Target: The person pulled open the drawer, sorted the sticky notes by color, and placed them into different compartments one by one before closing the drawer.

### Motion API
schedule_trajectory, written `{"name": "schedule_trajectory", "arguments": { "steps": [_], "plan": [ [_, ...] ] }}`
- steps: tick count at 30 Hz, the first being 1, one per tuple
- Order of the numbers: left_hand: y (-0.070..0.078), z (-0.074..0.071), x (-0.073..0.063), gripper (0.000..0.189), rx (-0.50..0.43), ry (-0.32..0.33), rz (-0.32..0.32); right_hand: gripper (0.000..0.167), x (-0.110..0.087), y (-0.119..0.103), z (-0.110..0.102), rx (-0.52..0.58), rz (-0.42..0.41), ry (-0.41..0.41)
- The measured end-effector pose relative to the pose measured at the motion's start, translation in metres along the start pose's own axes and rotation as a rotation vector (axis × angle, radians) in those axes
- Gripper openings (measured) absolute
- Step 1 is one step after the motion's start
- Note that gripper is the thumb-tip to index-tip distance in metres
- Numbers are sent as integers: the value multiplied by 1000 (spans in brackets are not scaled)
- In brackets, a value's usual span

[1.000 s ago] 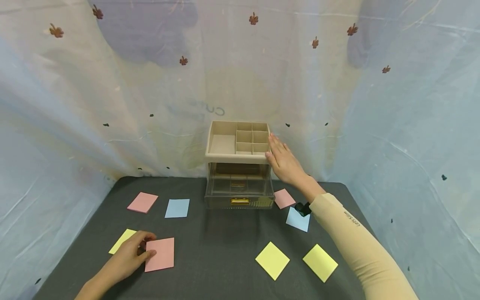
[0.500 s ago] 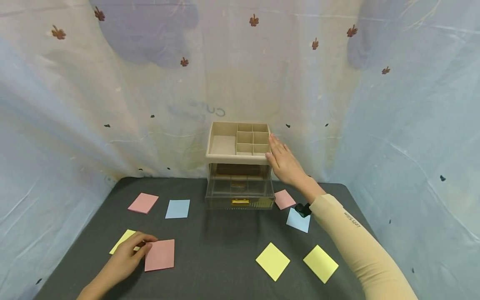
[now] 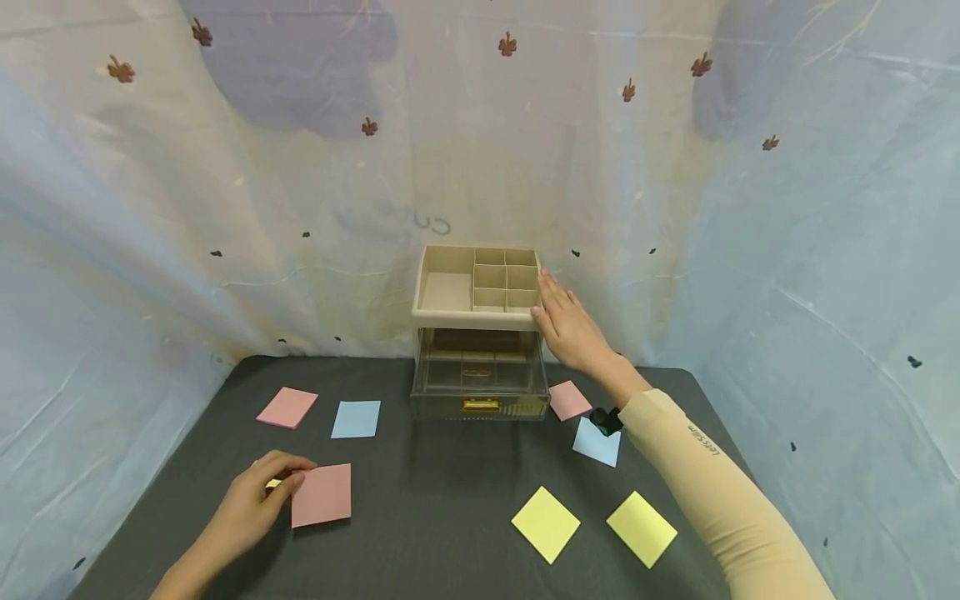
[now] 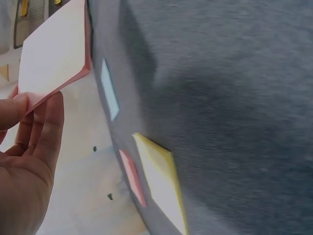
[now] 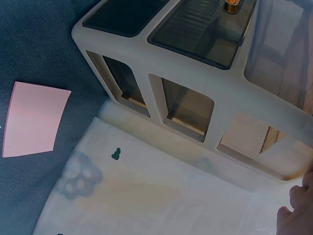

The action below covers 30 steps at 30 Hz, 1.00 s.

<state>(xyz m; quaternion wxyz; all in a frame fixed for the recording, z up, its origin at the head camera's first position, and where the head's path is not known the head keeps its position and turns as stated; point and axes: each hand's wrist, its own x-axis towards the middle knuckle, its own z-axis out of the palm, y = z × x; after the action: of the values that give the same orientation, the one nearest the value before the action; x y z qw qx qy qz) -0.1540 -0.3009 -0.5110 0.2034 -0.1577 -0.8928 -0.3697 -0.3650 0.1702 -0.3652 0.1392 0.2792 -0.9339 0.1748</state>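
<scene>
Pink pad (image 3: pixel 322 497) lifted, pinched by left hand (image 3: pixel 251 502), right hand (image 3: pixel 574 333) flat against compartmented organizer (image 3: pixel 476 319), divided drawer (image 3: pixel 438 407) out

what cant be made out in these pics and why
Most of leftmost yellow sticky note: head view, behind left hand.
Right blue note's top: head view, behind black wrist device.
Most of right hand: right wrist view, beyond right edge.
Drawer organizer, partly: left wrist view, beyond top edge.
</scene>
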Motion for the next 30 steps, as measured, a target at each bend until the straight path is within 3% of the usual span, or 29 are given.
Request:
{"name": "schedule_trajectory", "arguments": {
  "steps": [10, 21, 26, 30],
  "plan": [
    [15, -3, 25, 28, -19, 122, 36, 67, 1, 2, 2, -5, -13, 6],
    [33, -6, 56, 27, -70, 239, 9, 66, 0, -1, 1, 4, -5, 10],
    [44, -9, 72, 24, -125, 279, 36, 65, 0, 1, 2, -3, -1, 4],
    [56, -11, 84, 23, -196, 320, 15, 66, 1, 2, 1, -7, -1, -1]
  ]
}}
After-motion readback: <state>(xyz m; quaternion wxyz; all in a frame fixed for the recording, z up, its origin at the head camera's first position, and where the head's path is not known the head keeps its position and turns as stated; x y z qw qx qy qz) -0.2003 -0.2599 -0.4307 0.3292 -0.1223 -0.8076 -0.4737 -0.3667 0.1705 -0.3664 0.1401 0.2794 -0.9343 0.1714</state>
